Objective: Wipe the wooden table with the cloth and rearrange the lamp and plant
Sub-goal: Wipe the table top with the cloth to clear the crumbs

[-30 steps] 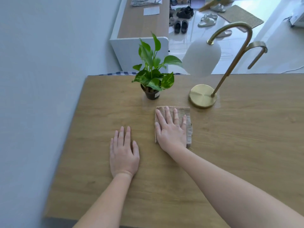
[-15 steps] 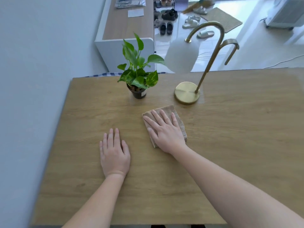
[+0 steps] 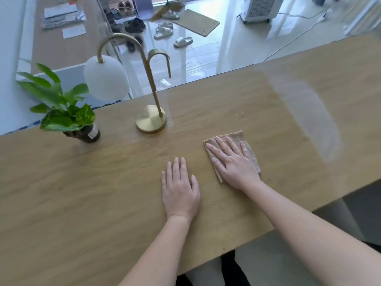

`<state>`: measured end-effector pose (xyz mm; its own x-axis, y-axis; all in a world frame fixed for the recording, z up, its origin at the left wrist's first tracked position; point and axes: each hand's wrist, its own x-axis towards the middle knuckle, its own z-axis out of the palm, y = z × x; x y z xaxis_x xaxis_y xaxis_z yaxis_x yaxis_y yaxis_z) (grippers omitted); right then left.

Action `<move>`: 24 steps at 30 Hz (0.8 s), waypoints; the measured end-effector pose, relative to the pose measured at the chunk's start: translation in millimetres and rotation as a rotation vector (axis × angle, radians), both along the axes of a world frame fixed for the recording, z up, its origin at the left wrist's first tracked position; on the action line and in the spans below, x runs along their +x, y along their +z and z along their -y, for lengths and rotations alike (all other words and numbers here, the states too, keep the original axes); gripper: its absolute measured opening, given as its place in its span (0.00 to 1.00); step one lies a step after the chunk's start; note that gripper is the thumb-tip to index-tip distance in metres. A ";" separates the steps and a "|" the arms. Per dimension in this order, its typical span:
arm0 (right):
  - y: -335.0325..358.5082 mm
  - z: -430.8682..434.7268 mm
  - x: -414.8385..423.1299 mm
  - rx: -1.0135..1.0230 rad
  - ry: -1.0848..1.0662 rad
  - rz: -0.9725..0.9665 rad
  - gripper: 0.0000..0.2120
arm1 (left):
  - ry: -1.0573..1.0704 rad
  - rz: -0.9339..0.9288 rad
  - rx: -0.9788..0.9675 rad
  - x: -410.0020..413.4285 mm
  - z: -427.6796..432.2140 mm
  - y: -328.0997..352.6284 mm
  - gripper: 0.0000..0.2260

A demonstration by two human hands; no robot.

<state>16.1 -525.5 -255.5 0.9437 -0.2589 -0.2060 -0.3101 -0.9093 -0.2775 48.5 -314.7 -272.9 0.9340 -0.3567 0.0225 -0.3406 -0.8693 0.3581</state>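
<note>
While your right hand [image 3: 235, 167] lies flat on the cloth [image 3: 236, 135], fingers straight and spread, pressing it to the tabletop [image 3: 82, 203] about midway between the far and near edges, nothing pinches it, so a fast stroke could bunch it or leave it behind your palm. Your left hand [image 3: 180, 188] rests open and flat on the bare wood just beside, holding nothing. The lamp [image 3: 151, 120] stands near the far edge, the plant [image 3: 66, 112] near that edge further left, both well apart from the cloth. The lamp looks top-heavy, its shade [image 3: 105, 78] hung out to 1 side; a sweep that clips it could tip it onto the plant. The small pot [image 3: 89, 134] may topple if you drag it by the leaves.
</note>
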 end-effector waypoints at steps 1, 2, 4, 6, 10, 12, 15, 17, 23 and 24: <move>-0.4 17.2 -10.0 -0.004 -0.027 -0.003 0.24 | -0.038 -0.002 -0.004 -2.5 17.3 -0.1 0.29; -0.6 33.3 -19.3 -0.008 -0.049 -0.006 0.24 | -0.073 -0.004 -0.007 -3.5 33.4 -0.3 0.29; -0.2 65.4 -38.5 -0.015 -0.096 -0.012 0.24 | -0.124 -0.004 -0.002 -2.6 65.1 -1.3 0.30; -0.5 93.3 -58.9 -0.023 -0.143 -0.014 0.24 | -0.148 -0.007 0.020 1.2 90.0 -3.6 0.30; -2.2 132.7 -100.4 -0.039 -0.233 -0.029 0.24 | -0.149 -0.040 0.127 3.1 109.8 -6.8 0.31; -1.8 137.8 -112.6 -0.032 -0.266 -0.033 0.24 | -0.154 -0.058 0.141 1.2 108.9 -4.5 0.31; -2.4 126.9 -118.2 -0.042 -0.342 -0.039 0.25 | -0.155 -0.054 0.154 1.0 109.7 -0.6 0.31; -3.6 110.4 -120.9 -0.048 -0.389 -0.045 0.25 | -0.155 -0.053 0.158 1.8 111.9 1.2 0.32; -4.9 52.3 -128.2 -0.062 -0.391 -0.027 0.25 | -0.145 -0.044 0.128 2.5 114.6 -3.2 0.32; -4.6 46.5 -128.7 -0.063 -0.396 -0.033 0.25 | -0.147 -0.046 0.132 2.0 114.8 -3.4 0.32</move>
